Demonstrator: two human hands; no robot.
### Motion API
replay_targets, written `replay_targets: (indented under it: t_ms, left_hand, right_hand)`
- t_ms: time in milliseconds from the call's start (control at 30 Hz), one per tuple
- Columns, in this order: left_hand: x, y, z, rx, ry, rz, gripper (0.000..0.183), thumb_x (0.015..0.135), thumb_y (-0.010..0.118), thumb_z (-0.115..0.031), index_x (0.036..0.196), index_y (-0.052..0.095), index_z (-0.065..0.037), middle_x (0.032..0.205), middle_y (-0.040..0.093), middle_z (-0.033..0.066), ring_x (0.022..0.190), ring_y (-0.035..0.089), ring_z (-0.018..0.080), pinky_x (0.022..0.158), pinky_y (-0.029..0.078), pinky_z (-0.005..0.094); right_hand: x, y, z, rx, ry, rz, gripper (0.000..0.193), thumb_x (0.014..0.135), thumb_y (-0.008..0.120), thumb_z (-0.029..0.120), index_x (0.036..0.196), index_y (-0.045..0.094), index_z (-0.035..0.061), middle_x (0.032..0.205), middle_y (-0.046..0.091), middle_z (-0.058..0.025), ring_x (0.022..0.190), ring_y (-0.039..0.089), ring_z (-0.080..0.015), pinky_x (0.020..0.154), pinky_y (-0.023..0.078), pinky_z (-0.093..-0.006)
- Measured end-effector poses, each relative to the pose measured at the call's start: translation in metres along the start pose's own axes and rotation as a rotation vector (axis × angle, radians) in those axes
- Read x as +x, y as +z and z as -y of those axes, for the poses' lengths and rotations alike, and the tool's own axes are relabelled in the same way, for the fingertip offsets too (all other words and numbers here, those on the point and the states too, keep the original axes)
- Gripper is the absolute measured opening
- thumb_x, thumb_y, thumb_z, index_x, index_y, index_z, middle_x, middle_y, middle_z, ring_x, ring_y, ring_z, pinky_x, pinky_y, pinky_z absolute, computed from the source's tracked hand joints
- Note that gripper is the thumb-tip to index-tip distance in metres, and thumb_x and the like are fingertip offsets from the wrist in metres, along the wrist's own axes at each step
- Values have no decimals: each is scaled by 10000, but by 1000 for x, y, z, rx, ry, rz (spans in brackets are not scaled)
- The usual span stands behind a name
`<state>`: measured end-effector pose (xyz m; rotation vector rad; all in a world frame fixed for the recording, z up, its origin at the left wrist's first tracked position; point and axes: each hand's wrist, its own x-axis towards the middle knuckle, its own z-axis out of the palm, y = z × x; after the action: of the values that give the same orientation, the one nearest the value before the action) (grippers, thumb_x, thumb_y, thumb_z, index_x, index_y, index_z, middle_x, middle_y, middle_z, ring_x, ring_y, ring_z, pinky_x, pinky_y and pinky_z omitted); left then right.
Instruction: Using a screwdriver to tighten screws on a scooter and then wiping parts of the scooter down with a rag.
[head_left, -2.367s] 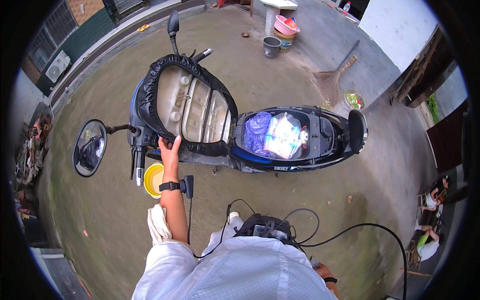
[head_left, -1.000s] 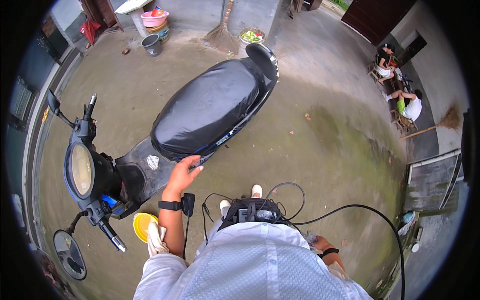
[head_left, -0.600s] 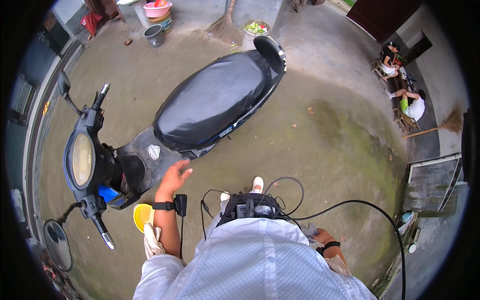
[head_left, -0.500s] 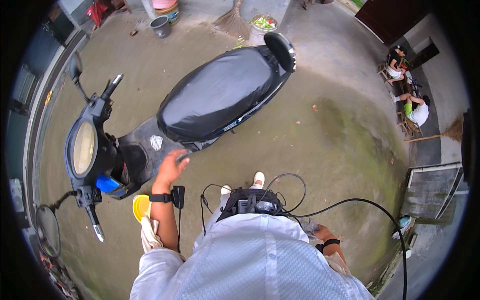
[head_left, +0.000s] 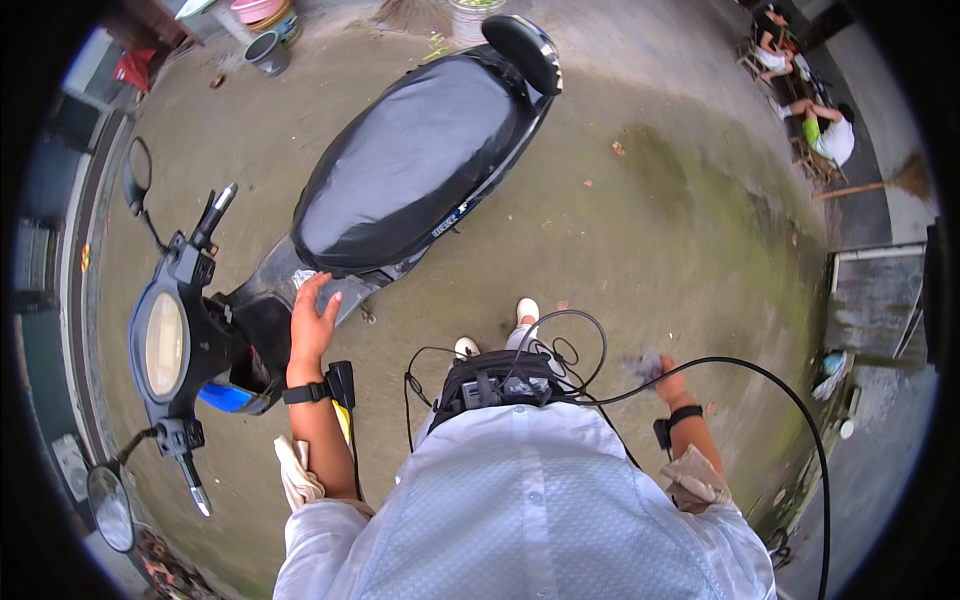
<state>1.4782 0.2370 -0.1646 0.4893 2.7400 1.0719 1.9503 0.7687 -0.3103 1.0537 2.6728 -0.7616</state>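
A scooter stands in front of me, its long black seat slanting away to the upper right. Over its footboard my left hand reaches with fingers stretched and thumb apart, holding nothing. Close to those fingertips lies a crumpled whitish scrap, partly covered by the hand. Out to my right, my right hand is closed on a crumpled grey cloth, smeared by motion. Something yellow shows beside my left forearm, mostly hidden by it.
The scooter's handlebar and mirrors jut out at the left. A black cable arcs from my waist pack to the right. A grey bucket stands at the far left. Two people sit at the far right by a broom.
My left hand has moved left from the seat's lower front edge toward the footboard scrap. My right hand has swung forward and outward with the grey cloth. The whole view has shifted slightly.
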Motion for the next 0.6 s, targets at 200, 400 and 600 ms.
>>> replay_targets:
  t_ms: [200, 400, 600]
  left_hand:
    - [31, 8, -19, 94, 17, 155, 483, 789, 680, -82, 1241, 513, -50, 1305, 488, 176, 1225, 457, 329, 1028, 366, 375]
    - [111, 46, -59, 258, 122, 148, 770, 745, 732, -98, 1398, 324, -81, 1429, 331, 187, 1307, 352, 352, 1059, 327, 397]
    - [205, 141, -88, 490, 316, 84, 751, 671, 810, -278, 1271, 429, -38, 1266, 436, 214, 1166, 440, 396, 956, 396, 432]
  right_hand:
    - [128, -3, 142, 397, -319, -231, 410, 842, 510, 12, 1252, 490, 20, 1199, 533, -210, 1135, 505, -358, 969, 403, -384]
    - [267, 29, 269, 687, -441, -258, 379, 869, 533, 55, 1243, 492, 7, 1253, 498, -201, 1169, 483, -341, 987, 394, -364]
    - [380, 60, 354, 942, -451, -579, 406, 862, 519, 61, 1263, 467, 19, 1278, 470, -162, 1172, 471, -348, 983, 393, -359]
